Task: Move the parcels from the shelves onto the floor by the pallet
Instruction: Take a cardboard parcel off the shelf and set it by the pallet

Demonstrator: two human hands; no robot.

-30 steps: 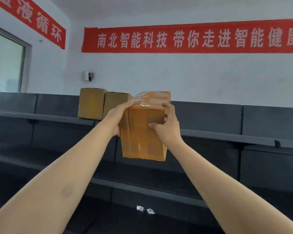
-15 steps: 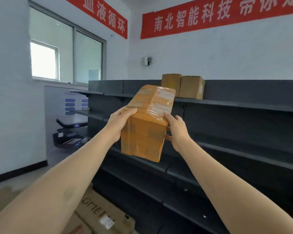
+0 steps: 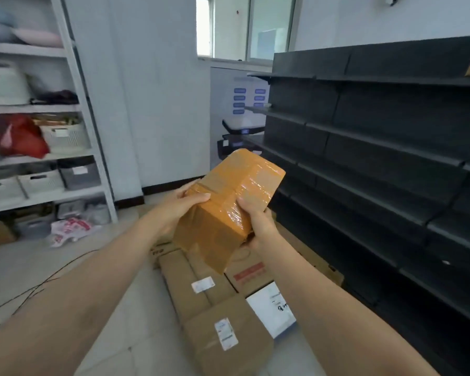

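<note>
Both hands, left hand (image 3: 183, 206) and right hand (image 3: 257, 221), grip a tape-wrapped brown cardboard parcel (image 3: 228, 206) above flattened cardboard boxes (image 3: 223, 318), dark metal shelves (image 3: 377, 147) to the right.

Brown cardboard parcel (image 3: 228, 210), wound in clear tape: glossy, wrinkled, bright with glare across the upper face. Duller and smoother on the lower side. Dark shelves (image 3: 377, 147) to the right, matt charcoal, metal by the look, smooth and unreflective. Flattened cardboard boxes (image 3: 198, 270) below, plain matt brown, with white paper labels (image 3: 203, 284) stuck on. Pale floor (image 3: 17, 267), smooth, tiled, faintly shiny. White-painted rack (image 3: 65, 156) at the left, smooth. On it, a pale plastic basket (image 3: 65, 137) with a woven-look texture, and a red plastic bag (image 3: 19, 139), crinkled and slightly glossy. Clear glass in the window (image 3: 266, 28).
</note>
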